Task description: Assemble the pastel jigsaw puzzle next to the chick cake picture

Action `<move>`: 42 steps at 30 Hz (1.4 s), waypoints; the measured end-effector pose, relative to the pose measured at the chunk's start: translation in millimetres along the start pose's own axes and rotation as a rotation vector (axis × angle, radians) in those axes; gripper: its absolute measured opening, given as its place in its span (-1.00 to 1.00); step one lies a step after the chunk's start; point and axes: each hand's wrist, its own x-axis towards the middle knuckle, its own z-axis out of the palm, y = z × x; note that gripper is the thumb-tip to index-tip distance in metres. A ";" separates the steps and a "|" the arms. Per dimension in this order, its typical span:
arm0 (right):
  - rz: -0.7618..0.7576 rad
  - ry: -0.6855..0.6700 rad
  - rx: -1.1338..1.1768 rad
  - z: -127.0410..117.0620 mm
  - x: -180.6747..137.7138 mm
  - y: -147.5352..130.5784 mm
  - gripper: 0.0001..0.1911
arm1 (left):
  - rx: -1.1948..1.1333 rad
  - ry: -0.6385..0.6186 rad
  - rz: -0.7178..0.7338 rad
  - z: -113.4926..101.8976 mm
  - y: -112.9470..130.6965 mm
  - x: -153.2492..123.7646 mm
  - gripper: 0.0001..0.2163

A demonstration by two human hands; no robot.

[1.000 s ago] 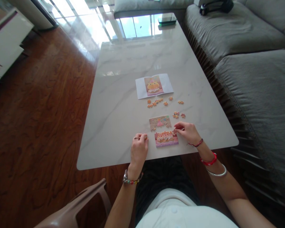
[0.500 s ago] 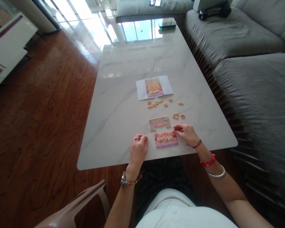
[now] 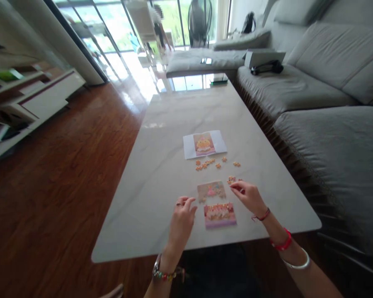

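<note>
Two assembled jigsaw sections lie near the table's front edge. The upper jigsaw section point(image 3: 211, 190) is beige with a pink shape; the lower jigsaw section point(image 3: 220, 215) is pink and purple. To their left my left hand point(image 3: 183, 217) hovers with thumb and fingers apart, and nothing shows in it. My right hand point(image 3: 247, 196) is at the upper section's right, fingertips pinched together just below a small cluster of puzzle pieces point(image 3: 231, 179). Whatever the pinch holds, if anything, is hidden. Another loose piece is partly covered by this hand.
Several loose orange puzzle pieces point(image 3: 205, 164) lie below a creased picture sheet point(image 3: 204, 143) on the marble-look table point(image 3: 161, 165). A dark device point(image 3: 219, 79) rests at the far end. A grey sofa point(image 3: 323, 132) runs along the right; a person point(image 3: 160, 31) is by the windows.
The view has tilted up, showing more of the room. My left fingers have parted, and the small yellowish piece at them no longer shows. My right hand has moved from the lower section toward the loose pieces.
</note>
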 end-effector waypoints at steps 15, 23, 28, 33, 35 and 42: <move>-0.100 0.050 0.035 -13.0 79.3 -24.4 -0.84 | -0.052 0.067 0.058 -17.6 24.2 96.8 -0.84; -0.109 -0.007 -0.008 -7.4 28.1 -16.6 -0.84 | -0.060 0.002 0.109 -13.4 28.8 51.8 -0.83; -0.102 -0.138 -0.066 2.0 -34.4 -1.4 -0.86 | -0.087 -0.098 0.113 -0.5 29.4 -19.0 -0.84; -0.090 -0.070 -0.130 13.5 -65.2 10.0 -0.84 | -0.106 -0.169 0.107 9.5 31.5 -57.6 -0.84; -0.111 -0.038 -0.168 17.1 -67.8 11.8 -0.81 | -0.094 -0.170 0.111 12.7 33.7 -59.7 -0.84; -0.235 -0.006 -0.280 24.6 -67.8 9.8 -0.73 | -0.022 -0.111 0.161 23.1 36.8 -53.1 -0.83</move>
